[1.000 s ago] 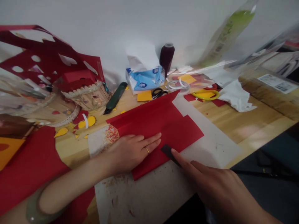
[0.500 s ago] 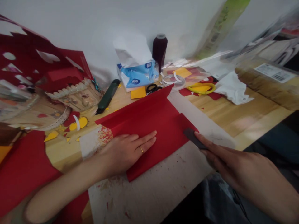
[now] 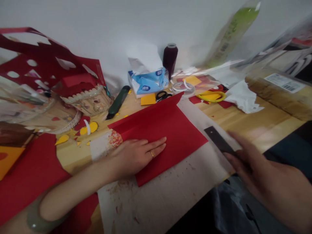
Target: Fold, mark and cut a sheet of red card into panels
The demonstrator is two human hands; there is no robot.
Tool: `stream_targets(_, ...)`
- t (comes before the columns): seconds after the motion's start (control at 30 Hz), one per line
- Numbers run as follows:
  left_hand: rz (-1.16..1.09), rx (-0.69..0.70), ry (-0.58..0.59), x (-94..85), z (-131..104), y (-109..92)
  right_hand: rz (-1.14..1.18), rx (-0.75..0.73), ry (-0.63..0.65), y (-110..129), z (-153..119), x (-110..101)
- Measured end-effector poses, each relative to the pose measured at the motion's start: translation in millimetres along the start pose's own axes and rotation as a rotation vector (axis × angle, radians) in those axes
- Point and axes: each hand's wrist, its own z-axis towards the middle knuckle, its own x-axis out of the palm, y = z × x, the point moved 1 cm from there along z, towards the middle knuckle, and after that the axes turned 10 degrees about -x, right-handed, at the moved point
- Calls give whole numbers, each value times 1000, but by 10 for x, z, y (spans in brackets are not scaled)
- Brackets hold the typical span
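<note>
A folded sheet of red paper (image 3: pixel 185 139) lies on a whitish work sheet (image 3: pixel 175 182), with its far edge turned up. My left hand (image 3: pixel 138 156) presses flat on the red paper, fingers stretched out and a ring on one of them. Just off the paper's right corner, my right hand (image 3: pixel 265 178) grips a dark flat strip (image 3: pixel 219 139) with a small hole near its far end. The strip looks apart from the paper, above the work sheet.
At the back are a tissue pack (image 3: pixel 148 81), a dark thread cone (image 3: pixel 170 58), black scissors (image 3: pixel 162 96), yellow-handled scissors (image 3: pixel 216 97) and a tape roll (image 3: pixel 181 88). A green cutter (image 3: pixel 118 102) lies left, near decorated holders (image 3: pixel 87 100). Right is a wrapped parcel (image 3: pixel 275 94).
My right hand has drawn the dark strip off the red paper to the right, and the paper's small raised right part now lies flat. My left hand keeps its place on the paper.
</note>
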Motion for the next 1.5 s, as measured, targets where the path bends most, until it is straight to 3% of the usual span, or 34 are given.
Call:
stream_targets(0.1, -66, 14, -27, -29, 19, 66, 125, -318, -106, 281, 171, -22)
stream_targets(0.2, -198, 21, -73, -43, 25, 154, 140, -463, -181, 437, 329, 2)
stream_targets(0.3, -328, 2, -28, -37, 23, 214, 51, -492, -218, 530, 414, 40)
stream_targets(0.53, -402, -12, 26, -7, 46, 225, -101, -586, -147, 882, 430, 44)
stream_targets(0.8, -376, -7, 51, -28, 57, 227, -47, -630, -154, 1151, 360, 33)
stream_targets(0.93, -359, 1, 42, 1, 57, 230, -5, -652, -119, 1275, 288, 46)
stream_targets(1.13, -345, 12, 7, 36, 51, 239, 84, -621, -194, 1443, 282, 123)
stream_targets(1.5, -344, 31, -33, 88, 36, 261, -14, -725, -226, 1598, 304, 120)
